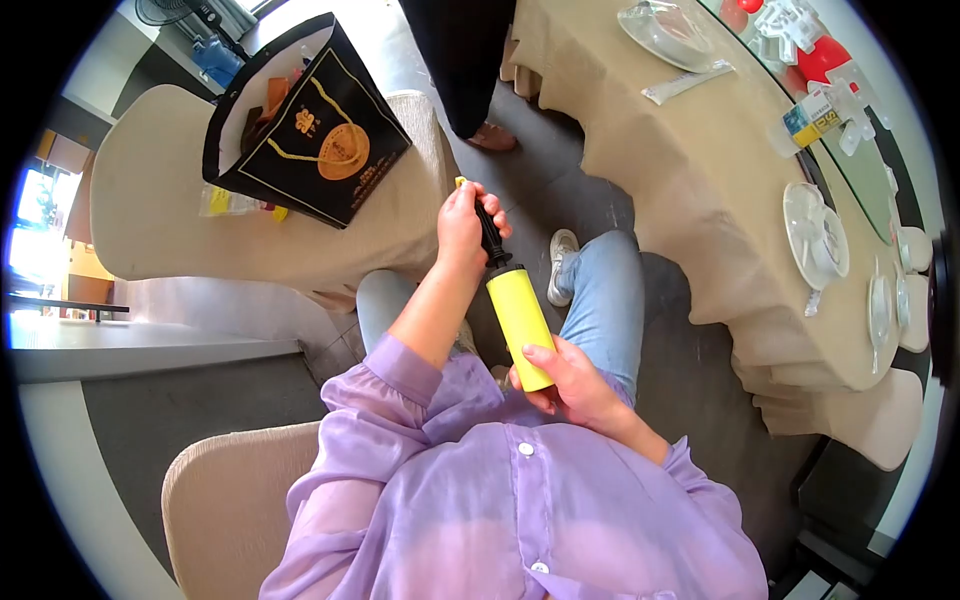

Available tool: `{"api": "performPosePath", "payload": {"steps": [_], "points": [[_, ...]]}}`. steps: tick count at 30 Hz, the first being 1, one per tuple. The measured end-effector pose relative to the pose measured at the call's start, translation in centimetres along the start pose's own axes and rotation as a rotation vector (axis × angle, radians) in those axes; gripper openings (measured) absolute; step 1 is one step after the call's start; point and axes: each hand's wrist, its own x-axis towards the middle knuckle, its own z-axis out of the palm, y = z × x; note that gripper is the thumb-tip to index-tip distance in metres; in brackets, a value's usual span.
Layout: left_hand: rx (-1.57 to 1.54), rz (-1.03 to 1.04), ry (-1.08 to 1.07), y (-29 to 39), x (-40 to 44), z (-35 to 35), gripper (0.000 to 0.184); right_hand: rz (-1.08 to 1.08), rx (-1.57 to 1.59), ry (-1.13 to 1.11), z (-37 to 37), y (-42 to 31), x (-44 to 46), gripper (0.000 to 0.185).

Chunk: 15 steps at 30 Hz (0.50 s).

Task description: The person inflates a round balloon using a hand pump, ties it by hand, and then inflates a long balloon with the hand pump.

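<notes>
Here, left hand [464, 226] forward, fingers [502, 219] curled round black handle [491, 238]; right hand [575, 383] closer in, clasping yellow pump [518, 318].

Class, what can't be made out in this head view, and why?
Head view: the black bag's deeper contents, behind its front wall.
Head view: part of the black handle, covered by the left hand.
Head view: the standing person's upper body, cut off by the top edge.
Head view: the bag's lowest lettering, too small.

Purple shirt [440, 510], white buttons [526, 449], pale-blue jeans [608, 310]
</notes>
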Motion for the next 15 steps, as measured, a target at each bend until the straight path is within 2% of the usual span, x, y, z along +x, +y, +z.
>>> {"api": "performPosePath", "payload": {"steps": [9,15], "points": [[-0.008,-0.011,0.016,0.0,-0.4,0.6,0.016,-0.004,0.033,0.028,-0.2,-0.2,0.8,0.031],[-0.014,-0.021,0.013,-0.1,-0.1,-0.3,0.016,0.050,0.123,-0.035,-1.0,-0.3,1.4,0.032]]}}
